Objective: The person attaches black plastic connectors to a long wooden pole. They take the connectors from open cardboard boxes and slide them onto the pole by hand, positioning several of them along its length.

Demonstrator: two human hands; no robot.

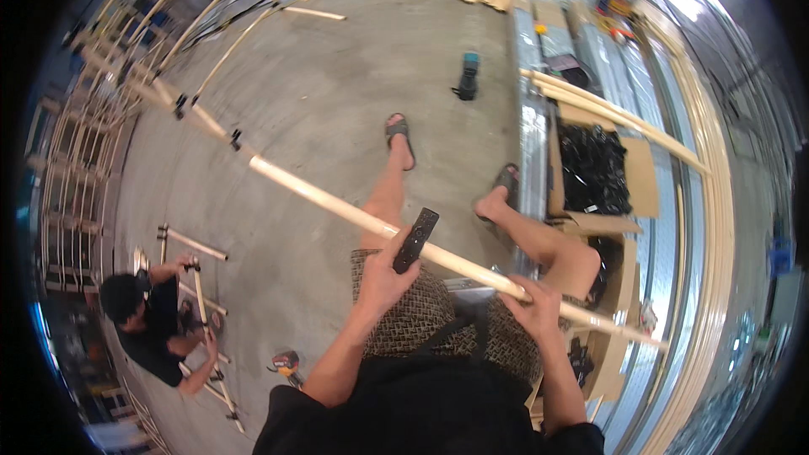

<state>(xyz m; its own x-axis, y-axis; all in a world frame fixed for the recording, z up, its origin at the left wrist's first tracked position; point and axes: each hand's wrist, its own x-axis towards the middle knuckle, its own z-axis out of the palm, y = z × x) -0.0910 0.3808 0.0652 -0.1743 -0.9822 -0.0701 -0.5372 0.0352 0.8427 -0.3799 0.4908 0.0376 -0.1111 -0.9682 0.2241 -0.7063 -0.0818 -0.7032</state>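
A long cream-coloured pipe (324, 200) runs slantwise across my lap, from the upper left down to the right. My left hand (383, 278) is closed on a slim black remote-shaped piece (416, 240) with small round marks, held over the pipe. Whether those fingers also grip the pipe is hard to see. Further along, my right hand (535, 310) is wrapped round the pipe near its right part.
Open cardboard boxes (642, 177) with black bagged parts stand at my right, beside more cream pipes (624, 118). A black-and-teal tool (468, 76) stands on the floor ahead. At left a co-worker (143, 312) handles a pipe frame, near a power drill (286, 364).
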